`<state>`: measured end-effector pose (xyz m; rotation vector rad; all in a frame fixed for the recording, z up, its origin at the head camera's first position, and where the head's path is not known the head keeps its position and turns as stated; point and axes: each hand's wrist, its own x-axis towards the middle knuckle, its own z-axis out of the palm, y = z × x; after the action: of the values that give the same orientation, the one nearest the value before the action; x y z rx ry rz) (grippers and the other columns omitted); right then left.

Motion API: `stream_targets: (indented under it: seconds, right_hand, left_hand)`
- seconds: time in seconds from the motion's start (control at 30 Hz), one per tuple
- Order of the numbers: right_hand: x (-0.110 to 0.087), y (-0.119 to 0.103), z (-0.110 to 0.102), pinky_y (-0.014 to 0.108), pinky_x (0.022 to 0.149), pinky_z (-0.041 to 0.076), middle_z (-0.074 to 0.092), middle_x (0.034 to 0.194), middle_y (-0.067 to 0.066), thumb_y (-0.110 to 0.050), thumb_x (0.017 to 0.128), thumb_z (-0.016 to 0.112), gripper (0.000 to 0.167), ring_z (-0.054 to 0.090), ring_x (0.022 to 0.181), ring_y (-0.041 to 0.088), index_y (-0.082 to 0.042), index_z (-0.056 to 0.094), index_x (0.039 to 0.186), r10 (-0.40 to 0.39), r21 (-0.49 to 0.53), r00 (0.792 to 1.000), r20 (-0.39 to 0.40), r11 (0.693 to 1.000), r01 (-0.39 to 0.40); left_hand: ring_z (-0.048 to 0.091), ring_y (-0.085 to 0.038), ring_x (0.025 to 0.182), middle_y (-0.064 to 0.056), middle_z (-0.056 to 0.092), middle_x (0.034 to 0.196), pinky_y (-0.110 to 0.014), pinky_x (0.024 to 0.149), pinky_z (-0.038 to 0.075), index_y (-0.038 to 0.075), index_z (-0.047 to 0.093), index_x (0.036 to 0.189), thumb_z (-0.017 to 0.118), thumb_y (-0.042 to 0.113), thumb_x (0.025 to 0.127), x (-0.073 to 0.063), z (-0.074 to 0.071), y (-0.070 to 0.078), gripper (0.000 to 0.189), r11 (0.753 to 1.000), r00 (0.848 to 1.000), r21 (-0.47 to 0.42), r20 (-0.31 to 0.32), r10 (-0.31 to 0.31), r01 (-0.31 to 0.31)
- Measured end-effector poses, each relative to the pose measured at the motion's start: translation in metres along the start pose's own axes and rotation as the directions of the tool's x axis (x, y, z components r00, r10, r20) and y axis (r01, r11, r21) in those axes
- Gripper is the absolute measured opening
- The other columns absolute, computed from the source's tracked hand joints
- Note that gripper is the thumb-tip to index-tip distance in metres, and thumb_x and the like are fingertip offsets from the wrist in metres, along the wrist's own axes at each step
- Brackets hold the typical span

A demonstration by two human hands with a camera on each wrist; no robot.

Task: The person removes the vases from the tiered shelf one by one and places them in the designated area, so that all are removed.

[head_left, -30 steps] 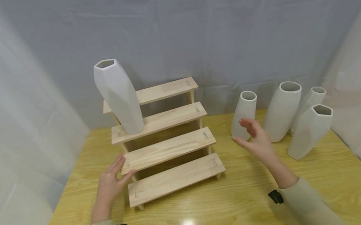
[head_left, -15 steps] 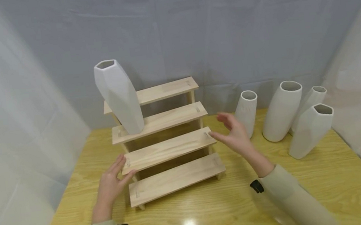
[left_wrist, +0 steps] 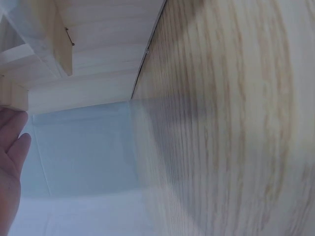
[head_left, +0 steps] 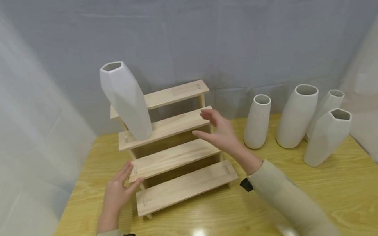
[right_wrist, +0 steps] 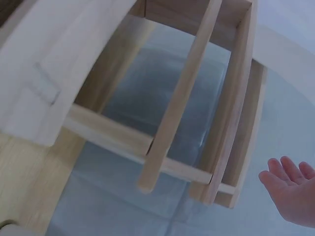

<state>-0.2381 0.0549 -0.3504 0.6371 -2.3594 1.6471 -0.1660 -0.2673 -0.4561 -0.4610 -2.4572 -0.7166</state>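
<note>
A four-step wooden display stand (head_left: 179,157) stands on the table in the head view. On its second step from the top, at the left, a tall faceted white vase (head_left: 127,102) stands apart from both hands. My left hand (head_left: 116,192) rests on the left end of the third step, its fairly straight fingers touching the wood. The left wrist view shows this hand (left_wrist: 9,162) against the stand's edge. Above the stand's right end, my right hand (head_left: 223,134) holds nothing, thumb and fingers spread apart. In the right wrist view, that hand (right_wrist: 293,194) is beside the step ends.
Several white vases are grouped on the right of the wooden table (head_left: 188,224): a slim one (head_left: 257,125), a wide rounded one (head_left: 295,118), a faceted one (head_left: 326,138) and one partly hidden behind it (head_left: 328,102). Pale cloth (head_left: 178,28) hangs around the table.
My right hand has moved left from in front of the slim vase to over the right end of the stand. The left hand stays at the third step, and the vases have not moved.
</note>
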Motion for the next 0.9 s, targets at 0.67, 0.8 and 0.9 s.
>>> stream_targets:
  seconds: [0.67,0.8,0.9]
  right_hand:
    - [0.050,-0.034,0.056,0.027,0.097,0.035,0.046,0.128,0.006,-0.032,0.074,0.071,0.069,0.042,0.117,0.015,-0.006,0.039,0.129,0.008,-0.021,0.997,0.079,1.000,-0.006]
    - [0.059,-0.037,0.067,0.031,0.094,0.039,0.045,0.129,0.007,-0.034,0.072,0.073,0.074,0.042,0.117,0.018,-0.008,0.037,0.131,0.035,-0.055,0.992,0.119,0.998,-0.028]
    - [0.065,-0.039,0.076,0.030,0.093,0.039,0.045,0.129,0.007,-0.034,0.071,0.073,0.076,0.042,0.116,0.017,-0.009,0.036,0.132,0.045,-0.066,0.990,0.137,0.997,-0.036]
  left_hand:
    - [0.056,-0.040,0.094,-0.024,0.049,0.120,-0.048,0.078,0.047,-0.010,0.053,0.114,0.076,0.022,0.068,0.005,0.000,-0.001,0.060,0.999,0.999,0.008,-0.033,0.043,-0.043]
    - [0.055,-0.040,0.096,-0.025,0.050,0.119,-0.048,0.079,0.046,-0.010,0.054,0.113,0.076,0.021,0.066,0.003,0.000,-0.002,0.060,0.999,0.998,0.005,-0.040,0.054,-0.054]
    - [0.055,-0.040,0.096,-0.025,0.050,0.118,-0.048,0.078,0.046,-0.010,0.055,0.112,0.077,0.018,0.065,0.002,0.001,-0.002,0.060,0.998,0.997,0.007,-0.042,0.060,-0.060]
